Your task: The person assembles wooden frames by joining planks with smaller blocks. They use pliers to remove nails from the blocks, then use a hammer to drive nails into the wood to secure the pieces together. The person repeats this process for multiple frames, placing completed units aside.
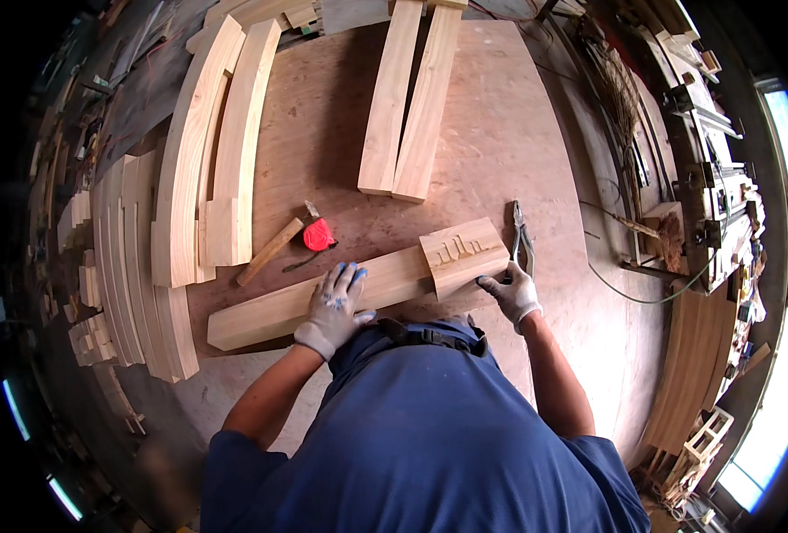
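Note:
A long pale wooden beam [385, 280] lies across the panel just in front of me. At its right end is a thicker wooden block [465, 253], with a row of dark cut or carved marks on top. My gloved left hand [333, 306] rests on the beam, fingers stretched out. At the block's near right corner is my gloved right hand [511, 295], its thumb and forefinger apart and nothing visibly gripped. Pliers [522, 233] lie right beside those fingers, handles toward them. Beyond the beam are a red tape measure [318, 234] and a hammer with a wooden handle [271, 251].
Two wooden beams [412, 107] lie lengthwise at the far middle of the plywood panel [500, 107]. Curved timber pieces [200, 151] are stacked at left, with more boards [136, 258] beside them. A thin green cord [647, 300] and a cluttered rack [705, 169] are at right.

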`<action>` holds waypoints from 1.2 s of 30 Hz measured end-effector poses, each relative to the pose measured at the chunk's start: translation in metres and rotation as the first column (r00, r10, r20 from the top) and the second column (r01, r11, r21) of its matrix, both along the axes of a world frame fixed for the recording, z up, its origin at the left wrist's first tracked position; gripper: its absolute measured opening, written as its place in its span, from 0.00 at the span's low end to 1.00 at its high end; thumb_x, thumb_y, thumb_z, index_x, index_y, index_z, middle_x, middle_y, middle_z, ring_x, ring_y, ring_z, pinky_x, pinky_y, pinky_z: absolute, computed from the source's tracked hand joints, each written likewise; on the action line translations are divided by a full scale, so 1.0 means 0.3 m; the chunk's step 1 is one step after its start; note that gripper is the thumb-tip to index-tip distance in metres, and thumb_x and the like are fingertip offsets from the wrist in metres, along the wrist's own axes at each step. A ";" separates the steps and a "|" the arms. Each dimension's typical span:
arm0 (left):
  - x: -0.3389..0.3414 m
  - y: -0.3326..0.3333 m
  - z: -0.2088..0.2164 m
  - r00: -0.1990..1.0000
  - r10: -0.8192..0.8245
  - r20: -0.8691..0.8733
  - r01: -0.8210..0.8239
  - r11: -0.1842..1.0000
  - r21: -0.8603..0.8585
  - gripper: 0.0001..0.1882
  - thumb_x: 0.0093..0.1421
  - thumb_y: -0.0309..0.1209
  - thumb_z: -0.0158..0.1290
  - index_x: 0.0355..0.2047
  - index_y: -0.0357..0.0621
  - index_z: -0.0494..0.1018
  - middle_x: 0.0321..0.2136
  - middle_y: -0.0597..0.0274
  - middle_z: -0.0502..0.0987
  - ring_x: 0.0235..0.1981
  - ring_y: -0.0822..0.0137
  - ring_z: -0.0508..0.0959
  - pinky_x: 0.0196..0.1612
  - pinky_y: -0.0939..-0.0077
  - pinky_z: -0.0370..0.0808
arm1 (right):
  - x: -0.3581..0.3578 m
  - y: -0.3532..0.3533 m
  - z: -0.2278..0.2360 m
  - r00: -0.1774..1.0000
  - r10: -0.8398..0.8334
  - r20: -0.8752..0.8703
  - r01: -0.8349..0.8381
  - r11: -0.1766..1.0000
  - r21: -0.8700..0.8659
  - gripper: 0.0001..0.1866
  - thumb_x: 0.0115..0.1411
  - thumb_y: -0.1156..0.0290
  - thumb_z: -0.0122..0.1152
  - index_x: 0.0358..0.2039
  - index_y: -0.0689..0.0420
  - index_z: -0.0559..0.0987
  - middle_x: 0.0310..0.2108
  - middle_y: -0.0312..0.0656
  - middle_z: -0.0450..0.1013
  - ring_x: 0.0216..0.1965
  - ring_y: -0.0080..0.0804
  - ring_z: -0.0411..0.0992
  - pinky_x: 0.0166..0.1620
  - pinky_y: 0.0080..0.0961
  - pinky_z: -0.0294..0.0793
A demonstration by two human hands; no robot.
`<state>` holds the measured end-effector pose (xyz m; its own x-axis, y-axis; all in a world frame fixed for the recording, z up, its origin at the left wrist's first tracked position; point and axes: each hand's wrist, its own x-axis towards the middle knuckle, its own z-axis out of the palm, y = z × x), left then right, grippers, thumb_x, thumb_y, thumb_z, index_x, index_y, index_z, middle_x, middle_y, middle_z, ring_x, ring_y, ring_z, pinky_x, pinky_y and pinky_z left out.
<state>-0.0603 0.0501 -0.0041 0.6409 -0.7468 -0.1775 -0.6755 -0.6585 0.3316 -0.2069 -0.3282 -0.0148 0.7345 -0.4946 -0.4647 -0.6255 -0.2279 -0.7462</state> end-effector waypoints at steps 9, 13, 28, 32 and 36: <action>0.114 -0.148 0.055 0.954 0.070 -0.292 -0.008 0.978 0.210 0.61 0.46 0.48 0.77 0.77 0.46 0.59 0.62 0.44 0.74 0.62 0.42 0.76 0.67 0.49 0.73 | -0.013 0.012 0.068 0.985 0.020 -0.172 -0.034 0.996 -0.079 0.33 0.56 0.55 0.84 0.57 0.57 0.83 0.48 0.48 0.85 0.47 0.36 0.85 0.51 0.34 0.83; 0.091 -0.161 0.046 0.980 0.123 -0.159 -0.097 0.982 0.160 0.61 0.48 0.47 0.77 0.78 0.46 0.57 0.60 0.44 0.73 0.60 0.40 0.76 0.66 0.45 0.71 | -0.031 0.005 0.030 0.990 -0.070 -0.125 0.046 0.981 -0.187 0.36 0.57 0.55 0.83 0.62 0.58 0.81 0.52 0.51 0.84 0.48 0.38 0.85 0.53 0.34 0.83; 0.264 -0.012 -0.148 0.907 0.419 0.024 -0.395 0.872 -0.290 0.43 0.62 0.43 0.68 0.74 0.45 0.65 0.62 0.34 0.74 0.64 0.36 0.74 0.68 0.47 0.71 | -0.072 0.162 0.022 0.907 0.309 -0.285 -0.396 0.856 -0.333 0.34 0.61 0.53 0.74 0.61 0.61 0.80 0.61 0.55 0.77 0.62 0.54 0.76 0.64 0.45 0.75; 0.430 0.120 -0.109 0.840 0.534 0.092 -0.538 0.843 0.025 0.36 0.66 0.36 0.63 0.72 0.43 0.66 0.66 0.42 0.73 0.67 0.40 0.72 0.69 0.47 0.71 | -0.075 0.192 0.017 0.877 0.338 -0.342 -0.459 0.800 -0.386 0.35 0.61 0.51 0.73 0.61 0.62 0.80 0.64 0.56 0.75 0.64 0.55 0.74 0.66 0.46 0.74; 0.481 0.209 -0.183 0.899 0.426 0.107 -0.439 0.870 0.224 0.35 0.64 0.33 0.64 0.71 0.46 0.68 0.63 0.45 0.76 0.61 0.42 0.78 0.65 0.48 0.75 | -0.046 0.209 0.032 0.859 0.344 -0.380 -0.483 0.791 -0.376 0.34 0.61 0.51 0.73 0.60 0.62 0.81 0.64 0.58 0.75 0.63 0.55 0.75 0.65 0.45 0.75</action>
<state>0.0839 0.1127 -0.0590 0.9031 -0.3330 -0.2712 -0.3172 -0.9429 0.1014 -0.2205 -0.2656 -0.0051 0.7903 -0.3735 -0.4857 -0.5545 -0.7732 -0.3077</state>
